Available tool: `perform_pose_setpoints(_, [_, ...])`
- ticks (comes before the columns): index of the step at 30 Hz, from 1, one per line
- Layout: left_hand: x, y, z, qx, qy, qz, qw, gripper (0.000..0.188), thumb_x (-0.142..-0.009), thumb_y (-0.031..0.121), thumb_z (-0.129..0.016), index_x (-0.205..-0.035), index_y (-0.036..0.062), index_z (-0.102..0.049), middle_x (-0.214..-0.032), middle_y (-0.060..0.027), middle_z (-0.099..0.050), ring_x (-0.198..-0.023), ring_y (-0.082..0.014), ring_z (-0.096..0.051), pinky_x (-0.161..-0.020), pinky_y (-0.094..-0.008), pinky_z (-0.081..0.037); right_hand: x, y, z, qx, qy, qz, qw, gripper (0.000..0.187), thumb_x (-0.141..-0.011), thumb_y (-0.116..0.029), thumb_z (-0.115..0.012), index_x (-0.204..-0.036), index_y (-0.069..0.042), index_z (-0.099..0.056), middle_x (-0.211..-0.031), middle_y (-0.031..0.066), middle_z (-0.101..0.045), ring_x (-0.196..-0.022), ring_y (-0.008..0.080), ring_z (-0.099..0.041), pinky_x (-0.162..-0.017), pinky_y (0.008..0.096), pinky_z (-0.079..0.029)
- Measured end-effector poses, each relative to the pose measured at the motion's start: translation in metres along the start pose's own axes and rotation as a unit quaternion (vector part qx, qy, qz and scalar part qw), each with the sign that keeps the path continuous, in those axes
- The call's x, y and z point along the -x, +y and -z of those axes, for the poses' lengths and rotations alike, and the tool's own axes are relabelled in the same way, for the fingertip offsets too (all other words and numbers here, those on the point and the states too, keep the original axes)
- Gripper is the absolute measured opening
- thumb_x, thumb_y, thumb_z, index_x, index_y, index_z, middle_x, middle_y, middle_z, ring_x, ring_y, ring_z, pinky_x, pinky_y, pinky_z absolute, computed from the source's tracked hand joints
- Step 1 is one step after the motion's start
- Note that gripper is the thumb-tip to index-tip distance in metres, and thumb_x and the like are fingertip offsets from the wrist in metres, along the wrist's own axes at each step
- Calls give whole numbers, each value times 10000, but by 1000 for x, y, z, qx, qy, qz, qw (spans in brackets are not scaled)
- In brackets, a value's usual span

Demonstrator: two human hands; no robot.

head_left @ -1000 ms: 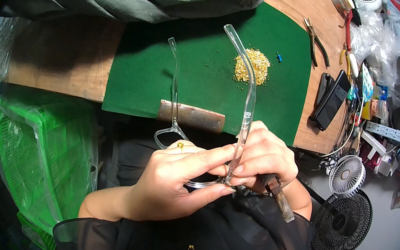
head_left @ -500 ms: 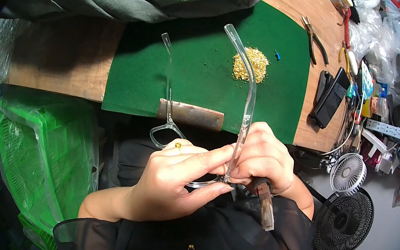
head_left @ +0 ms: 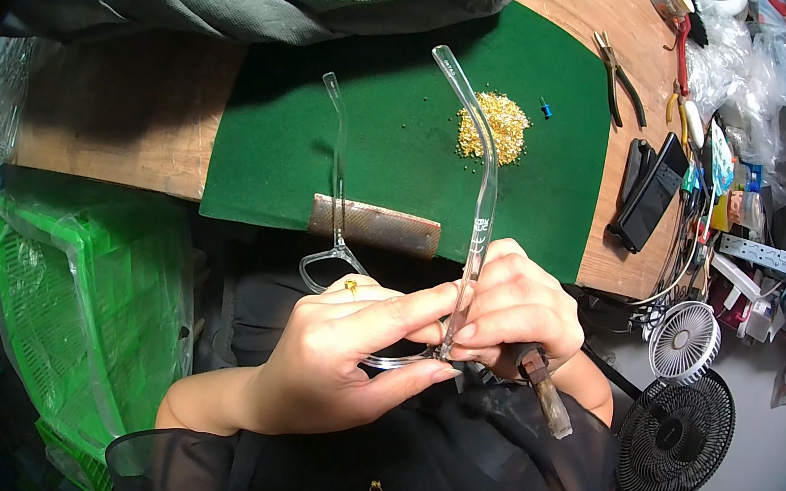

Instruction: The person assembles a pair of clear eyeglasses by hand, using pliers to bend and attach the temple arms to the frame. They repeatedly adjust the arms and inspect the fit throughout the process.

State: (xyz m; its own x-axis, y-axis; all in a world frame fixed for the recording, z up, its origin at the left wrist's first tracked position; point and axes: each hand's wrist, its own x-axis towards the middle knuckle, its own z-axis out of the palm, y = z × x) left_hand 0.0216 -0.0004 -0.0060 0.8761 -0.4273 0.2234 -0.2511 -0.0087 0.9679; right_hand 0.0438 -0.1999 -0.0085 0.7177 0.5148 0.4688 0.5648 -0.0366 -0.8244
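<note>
Glasses [head_left: 485, 198] w/ clear frame are in front of the person's body, at the near edge of the worktop [head_left: 123, 111]; their 2 side arms point away, above the green mat [head_left: 276, 151]. Both hands are at the R hinge. Left hand [head_left: 336, 342], w/ 1 gold ring [head_left: 352, 286], pinches the frame btwn thumb & fingers. Right hand [head_left: 528, 313] is curled around a tool [head_left: 547, 395], whose brown end sticks out toward the body; its other end is hidden. Metal plate [head_left: 374, 225] sits at the mat's near edge; if the L side arm touches it, I cannot tell. On the mat lie tiny gold pieces [head_left: 493, 128] in 1 pile & 1 blue pin [head_left: 546, 109]. Further R are pliers [head_left: 617, 76] & a black phone [head_left: 653, 192]. Gray cloth [head_left: 276, 2] is at the far L; green crate [head_left: 91, 275] is on the near L.
</note>
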Motion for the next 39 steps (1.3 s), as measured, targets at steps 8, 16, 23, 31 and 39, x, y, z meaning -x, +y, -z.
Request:
perform_pose_setpoints(8, [1,0,0,27,-1,14,1000,559,-615,34,-784,-1120,-70,-570,-885,-137,-679,-776,-209,-654,-701,-278,-503,1,3,-1,-23,-9,3,1000,196,-733,-126,-737,-875,-35,-637,-798,61,-623,-705,212,-578,-696,352,-459])
perform_pose_setpoints(16, [2,-2,8,14,-37,-1,999,534,-629,43,-775,-1108,-69,-569,-862,-87,-700,-756,-173,-653,-695,-268,-463,12,-7,21,161,-54,-59,984,188,-746,-126,-705,-855,-23,-592,-844,112,-616,-740,279,-593,-688,365,-478])
perform_pose_setpoints(23, [1,-4,6,11,-58,-2,998,534,-621,79,-793,-1093,-57,-583,-823,-88,-699,-753,-167,-661,-682,-265,-441,10,-9,19,201,-177,-141,953,252,-683,-78,-683,-861,-33,-511,-872,101,-547,-808,276,-542,-713,336,-464])
perform_pose_setpoints(31, [3,-2,7,-6,-54,-8,998,540,-590,48,-798,-1086,-28,-598,-829,-76,-691,-714,-163,-642,-677,-262,-430,-1,-10,14,223,-190,-112,950,236,-643,-43,-659,-833,-28,-521,-867,100,-546,-804,272,-542,-721,337,-471])
perform_pose_setpoints(39, [4,0,7,-88,-62,-43,993,430,-612,65,-751,-1025,16,-642,-837,-63,-680,-701,-165,-625,-664,-267,-400,-3,-10,13,248,-194,-72,946,263,-565,-58,-642,-795,-34,-517,-805,92,-520,-757,261,-525,-696,356,-439])
